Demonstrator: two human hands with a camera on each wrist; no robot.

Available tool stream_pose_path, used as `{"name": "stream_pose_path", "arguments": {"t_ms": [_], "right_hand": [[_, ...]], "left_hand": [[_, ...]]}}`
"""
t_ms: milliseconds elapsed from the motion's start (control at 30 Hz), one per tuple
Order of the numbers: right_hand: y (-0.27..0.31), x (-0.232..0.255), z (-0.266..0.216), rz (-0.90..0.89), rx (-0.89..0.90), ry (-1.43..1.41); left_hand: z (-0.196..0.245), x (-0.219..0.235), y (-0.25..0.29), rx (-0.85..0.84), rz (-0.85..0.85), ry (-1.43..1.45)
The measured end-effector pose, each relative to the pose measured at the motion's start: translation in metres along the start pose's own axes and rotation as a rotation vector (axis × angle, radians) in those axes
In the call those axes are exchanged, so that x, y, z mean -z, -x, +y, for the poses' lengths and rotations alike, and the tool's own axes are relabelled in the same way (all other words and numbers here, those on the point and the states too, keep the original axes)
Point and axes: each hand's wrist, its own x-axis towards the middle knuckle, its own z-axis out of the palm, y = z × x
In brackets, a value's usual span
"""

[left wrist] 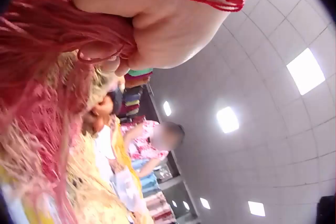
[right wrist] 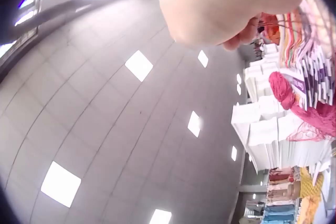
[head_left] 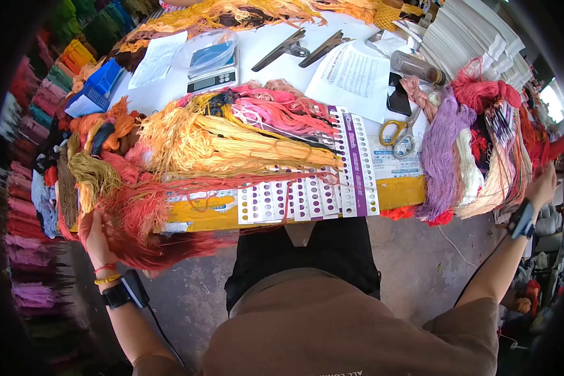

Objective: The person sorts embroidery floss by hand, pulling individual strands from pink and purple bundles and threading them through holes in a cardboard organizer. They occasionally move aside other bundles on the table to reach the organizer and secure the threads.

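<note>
At the table's left front edge, my left hand (head_left: 95, 238) grips a hank of coral-red thread (head_left: 150, 247). Its loose strands hang over the edge and trail right across the table. In the left wrist view, the fingers (left wrist: 107, 58) curl round the strands of this hank. Far to the right, my right hand (head_left: 541, 187) is at a bundle of red thread (head_left: 548, 152), fingers curled at its strands. Most of its grip is hidden behind the hand in the right wrist view. Yellow-orange thread (head_left: 244, 141) lies between the hands, beside punched thread cards (head_left: 355, 156).
Scissors (head_left: 396, 135), a phone (head_left: 399, 100) and purple thread (head_left: 443, 147) lie right of the cards. Behind are a digital scale (head_left: 213, 80), large clips (head_left: 282, 50), printed sheets (head_left: 351, 78) and stacked white paper (head_left: 470, 41). Another person (left wrist: 144, 142) sits across the table.
</note>
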Motion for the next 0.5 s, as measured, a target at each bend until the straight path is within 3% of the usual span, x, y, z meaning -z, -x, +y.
{"name": "stream_pose_path", "arguments": {"t_ms": [33, 100, 133, 167, 200, 233, 300, 333, 400, 500], "right_hand": [[0.078, -0.087, -0.044, -0.036, 0.096, 0.274], [0.13, -0.109, -0.025, -0.505, 0.16, 0.676], [0.173, -0.126, -0.001, -0.701, 0.464, 0.612], [0.216, -0.149, 0.009, -0.77, -0.185, 0.416], [0.27, -0.173, -0.006, -0.93, -0.185, 0.41], [0.304, -0.187, -0.005, -1.1, 0.004, 0.387], [0.352, -0.207, -0.013, -1.32, -0.042, 0.491], [0.367, -0.213, -0.016, -1.379, 0.016, 0.493], [0.386, -0.217, -0.013, -1.437, 0.074, 0.496], [0.397, -0.218, -0.005, -1.481, 0.209, 0.563]], "left_hand": [[0.015, -0.023, 0.014, 0.02, -0.054, -0.034], [0.03, -0.074, 0.046, 0.128, -0.28, 0.073], [0.035, -0.097, 0.061, 0.206, -0.463, 0.185], [0.043, -0.122, 0.079, 0.246, -0.575, 0.203], [0.048, -0.145, 0.088, 0.312, -0.721, 0.271], [0.048, -0.168, 0.096, 0.34, -0.817, 0.306], [0.045, -0.209, 0.112, 0.414, -0.915, 0.35], [0.044, -0.227, 0.119, 0.443, -0.982, 0.353], [0.032, -0.261, 0.131, 0.344, -1.07, 0.268], [0.007, -0.299, 0.142, 0.276, -1.082, 0.046]]}}
